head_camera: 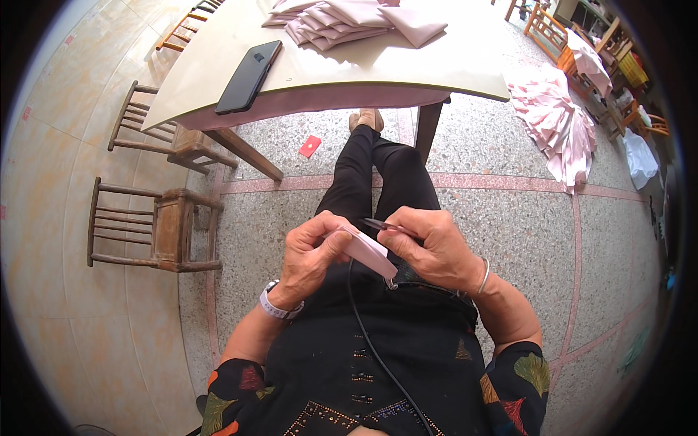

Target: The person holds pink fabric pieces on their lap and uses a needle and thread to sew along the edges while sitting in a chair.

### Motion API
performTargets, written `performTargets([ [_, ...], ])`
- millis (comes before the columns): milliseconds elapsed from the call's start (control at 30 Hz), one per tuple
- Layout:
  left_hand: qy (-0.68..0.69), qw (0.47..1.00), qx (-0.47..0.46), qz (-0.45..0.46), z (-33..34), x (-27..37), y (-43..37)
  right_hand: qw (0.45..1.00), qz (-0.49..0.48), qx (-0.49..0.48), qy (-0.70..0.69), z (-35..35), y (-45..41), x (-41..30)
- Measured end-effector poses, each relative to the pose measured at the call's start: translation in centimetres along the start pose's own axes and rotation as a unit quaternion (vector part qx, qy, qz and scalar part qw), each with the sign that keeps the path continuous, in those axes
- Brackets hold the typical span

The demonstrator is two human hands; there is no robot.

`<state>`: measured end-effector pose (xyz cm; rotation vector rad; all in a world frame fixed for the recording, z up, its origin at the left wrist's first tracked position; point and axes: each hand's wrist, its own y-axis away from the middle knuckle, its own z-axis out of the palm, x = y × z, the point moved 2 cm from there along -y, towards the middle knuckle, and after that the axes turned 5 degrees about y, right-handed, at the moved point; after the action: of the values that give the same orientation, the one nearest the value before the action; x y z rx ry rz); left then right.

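Observation:
Between its thumb and fingers, my left hand [317,248] pinches a small folded piece of pale pink fabric [372,255]. The fabric points down and to the right, over my lap. My right hand [431,245] grips a pair of thread snips [390,225], whose dark pointed blades stick out to the left just above the cloth. Its fingers cover most of the snips' handles. The blade tips look apart from the fabric. A dark cable [362,332] runs down my front.
Ahead stands a white-topped table [349,68] with a stack of folded pink fabric [338,22] and a black smartphone [250,76]. Wooden chairs [172,229] are on the left. A pink fabric heap [561,120] lies on the floor at right, and a red packet [310,146] lies under the table.

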<state>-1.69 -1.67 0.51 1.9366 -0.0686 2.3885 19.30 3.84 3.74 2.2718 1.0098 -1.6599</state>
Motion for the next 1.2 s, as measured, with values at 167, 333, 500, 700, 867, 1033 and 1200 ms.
performTargets([
  [167,0.027,0.998,0.046,0.023,0.1,-0.2,-0.1,0.999,0.019,-0.004,0.027,-0.4,-0.2,-0.4],
  [333,0.000,0.997,0.047,0.064,0.3,-0.1,0.0,0.997,0.071,-0.013,-0.014,0.4,-0.1,0.6],
  [500,-0.009,0.993,0.067,0.094,0.1,-0.4,0.2,0.999,0.009,0.023,0.023,0.6,0.0,0.7],
  [700,-0.053,0.998,0.030,0.018,-0.7,1.0,0.2,0.993,-0.066,0.004,0.096,-0.4,0.4,-0.3],
  [867,-0.065,0.987,-0.050,0.135,-0.7,3.1,0.2,0.985,0.090,-0.031,-0.142,-2.9,0.0,0.0],
  [1033,-0.135,0.953,-0.182,0.202,-0.8,4.4,0.3,0.959,0.175,-0.011,-0.225,-2.3,-1.6,1.1],
  [1200,-0.184,0.943,-0.210,0.182,-0.3,4.8,0.5,0.943,0.177,-0.117,-0.256,-1.0,-1.7,1.3],
])
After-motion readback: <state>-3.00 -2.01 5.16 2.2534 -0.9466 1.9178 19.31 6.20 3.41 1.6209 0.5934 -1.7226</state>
